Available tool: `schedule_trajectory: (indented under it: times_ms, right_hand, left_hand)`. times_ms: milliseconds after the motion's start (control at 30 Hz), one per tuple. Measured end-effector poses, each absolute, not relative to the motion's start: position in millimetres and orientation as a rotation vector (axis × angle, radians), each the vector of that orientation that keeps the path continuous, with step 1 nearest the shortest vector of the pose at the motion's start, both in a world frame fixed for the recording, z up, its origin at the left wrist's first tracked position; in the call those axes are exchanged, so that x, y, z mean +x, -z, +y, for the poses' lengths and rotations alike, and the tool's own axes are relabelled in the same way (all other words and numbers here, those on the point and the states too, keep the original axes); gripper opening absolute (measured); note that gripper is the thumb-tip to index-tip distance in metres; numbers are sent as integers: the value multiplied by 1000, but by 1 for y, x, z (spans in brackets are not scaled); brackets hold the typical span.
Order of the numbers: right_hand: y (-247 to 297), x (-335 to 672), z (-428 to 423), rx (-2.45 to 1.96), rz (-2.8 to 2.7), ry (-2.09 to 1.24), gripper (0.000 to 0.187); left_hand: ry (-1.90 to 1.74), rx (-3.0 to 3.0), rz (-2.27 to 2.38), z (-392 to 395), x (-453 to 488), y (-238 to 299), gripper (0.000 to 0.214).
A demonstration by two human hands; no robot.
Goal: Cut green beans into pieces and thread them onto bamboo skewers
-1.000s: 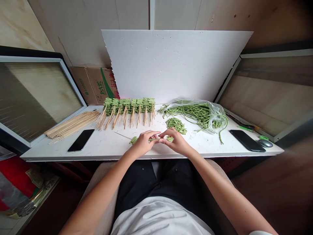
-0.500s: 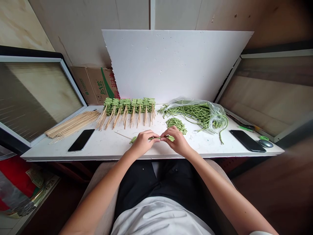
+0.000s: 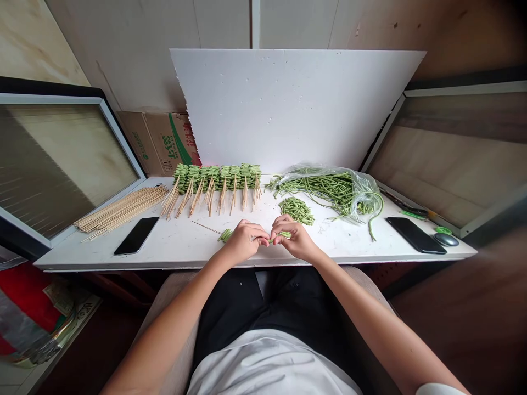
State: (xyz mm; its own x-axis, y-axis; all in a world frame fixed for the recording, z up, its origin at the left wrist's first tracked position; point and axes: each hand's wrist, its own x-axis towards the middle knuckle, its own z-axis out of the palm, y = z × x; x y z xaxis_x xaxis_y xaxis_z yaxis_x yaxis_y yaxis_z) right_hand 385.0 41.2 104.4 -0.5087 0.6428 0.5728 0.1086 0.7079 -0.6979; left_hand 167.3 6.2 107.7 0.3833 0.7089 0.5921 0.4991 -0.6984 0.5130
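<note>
white foam board (image 3: 300,109) fills upper middle of the frame, behind the white table (image 3: 349,244) that spans mid-frame. cardboard box (image 3: 142,137) at upper left, by the board's ragged edge. long green beans (image 3: 323,190) heaped right of centre, partly under a clear bag (image 3: 364,186). row of bean skewers (image 3: 212,178) left of centre, bare ends pointing down-frame. loose stick pile (image 3: 119,211) at mid left. left hand (image 3: 245,241) and right hand (image 3: 294,237) meet at centre, fingertips almost touching. left phone (image 3: 136,236) sits below the stick pile, right phone (image 3: 415,235) at mid right. cut bean pile (image 3: 296,210) just above the right hand. single stick (image 3: 206,226) runs in from the left, green on it disappearing behind the left hand. smallest: bean piece (image 3: 270,240), frame centre, both hands pinched on it thumb to finger, mostly hidden. more green shows by the right hand, can't tell if held or lying there. risks, my read: grip is tips only, so the piece could slip if either side loosens; uneven twist could tear it ragged; left hand could nudge the stick, nothing visible pins it. vs half a second ago: longer green length showed along the fingers, now just a bit; right fingers look curled tighter. piles and phones unchanged.
</note>
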Motion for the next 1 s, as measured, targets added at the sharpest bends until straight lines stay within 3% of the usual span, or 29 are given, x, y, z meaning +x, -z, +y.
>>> schedule_trajectory:
  times_ms: [167,333,533,700,833,1000]
  right_hand:
    - [-105,387,42,-569,-2027,-740,14]
    - [-109,385,39,-640,-1983,-370,8]
    - [-116,380,31,-678,-1994,-182,6]
    - [-116,376,25,-734,-1991,-331,15]
    - [-113,373,24,-731,-1917,-570,8]
    - [-116,377,27,-629,-1843,-760,25]
  left_hand:
    - [-1190,2448,1073,5,164,-112,24]
    - [-1208,2385,1169,4,163,-118,4]
    - [-1270,2385,1218,3,166,-116,5]
    - [-1304,2508,1238,3,168,-110,18]
    - [-1330,2531,1189,3,167,-111,26]
    - [-1317,2491,1169,5,158,-120,21]
